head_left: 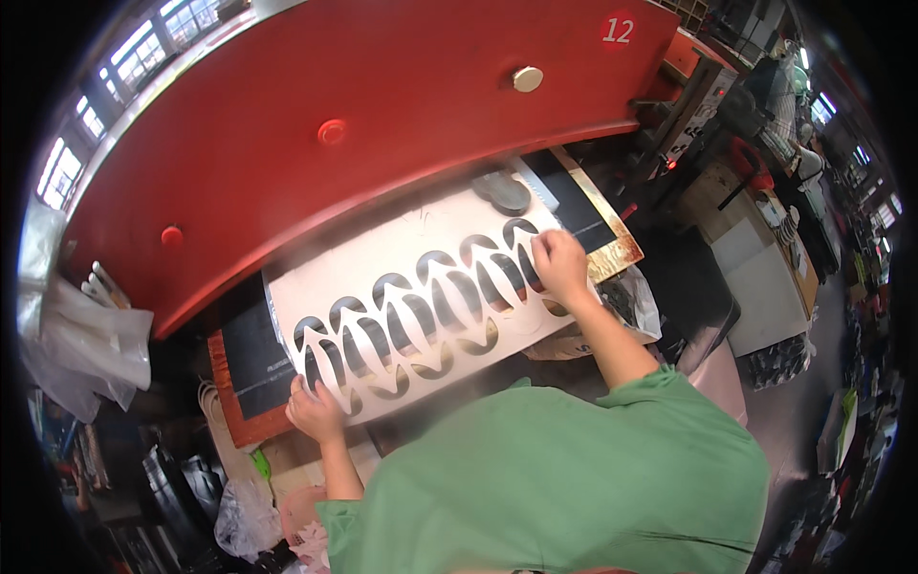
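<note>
A pale pinkish sheet (pixel 359 263) with rows of curved cut-out holes lies tilted across the dark bed (pixel 256 368) of a red machine. At the sheet's lower left corner, my left hand (pixel 316 411) is closed on the edge, fingers bent over it. My right hand (pixel 561 264) grips the right edge with curled fingers, beside the last cut-outs. Dark surface shows through the holes. Near the far right part of the sheet sits a dark grey rounded piece (pixel 507 194), which may be a stack; its kind is unclear.
The red machine body (pixel 411 91) rises just beyond the sheet, with a red button (pixel 332 132) and a pale knob (pixel 527 78). A control post (pixel 693 120) stands at right. Clear plastic (pixel 91 330) hangs at left. A clear bag (pixel 247 517) lies below left.
</note>
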Motion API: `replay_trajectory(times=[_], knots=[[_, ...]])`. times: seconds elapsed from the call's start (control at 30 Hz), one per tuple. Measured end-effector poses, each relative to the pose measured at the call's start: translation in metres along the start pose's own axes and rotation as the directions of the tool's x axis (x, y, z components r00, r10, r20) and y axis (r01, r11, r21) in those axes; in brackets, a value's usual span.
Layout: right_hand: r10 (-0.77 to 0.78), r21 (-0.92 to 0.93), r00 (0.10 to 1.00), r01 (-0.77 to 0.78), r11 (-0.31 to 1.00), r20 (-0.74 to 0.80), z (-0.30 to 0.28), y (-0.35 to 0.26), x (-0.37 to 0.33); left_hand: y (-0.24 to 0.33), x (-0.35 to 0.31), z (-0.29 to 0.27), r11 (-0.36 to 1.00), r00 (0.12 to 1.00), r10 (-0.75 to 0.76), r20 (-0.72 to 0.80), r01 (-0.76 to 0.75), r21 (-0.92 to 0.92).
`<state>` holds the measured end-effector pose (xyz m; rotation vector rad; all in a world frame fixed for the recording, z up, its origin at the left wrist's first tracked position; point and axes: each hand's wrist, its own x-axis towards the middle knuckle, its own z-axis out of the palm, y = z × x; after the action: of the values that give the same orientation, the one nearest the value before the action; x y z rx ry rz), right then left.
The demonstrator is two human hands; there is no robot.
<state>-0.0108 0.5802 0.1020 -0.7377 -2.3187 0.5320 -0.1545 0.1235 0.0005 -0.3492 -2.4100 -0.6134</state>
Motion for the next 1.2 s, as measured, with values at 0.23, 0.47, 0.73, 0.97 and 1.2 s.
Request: replay_trajectory(times=[0.23,0.47,0.73,0.97,1.2], knots=[[-0.030,-0.364,0.985,0.090,0.927,0.167,0.018,-0.020,0.050,0.007,-0.068,-0.068,0.998,0.997,0.060,0.053,-0.059,-0.018],[0.153,-0.390,0.921,-0.001,0.921,0.359,-0.016,-0.024,0.028,0.013,-0.118,-0.115,0.996,0.996,0.081,0.045,-0.080,-0.030],[0.361,0.504,0.802,-0.585,0.635,0.476,-0.050,0.047,0.039,0.015,-0.143,-0.133,0.994,0.994,0.105,0.003,-0.105,-0.029],[0.471,-0.144,0.874,-0.455,0.879,0.115,-0.084,0.107,0.011,0.013,-0.143,-0.131,0.992,0.992,0.122,-0.025,-0.123,-0.026],[0.329,-0.179,0.943,-0.317,0.932,0.044,-0.080,0.156,-0.020,0.007,-0.147,-0.128,0.988,0.988,0.154,-0.031,-0.154,-0.021]])
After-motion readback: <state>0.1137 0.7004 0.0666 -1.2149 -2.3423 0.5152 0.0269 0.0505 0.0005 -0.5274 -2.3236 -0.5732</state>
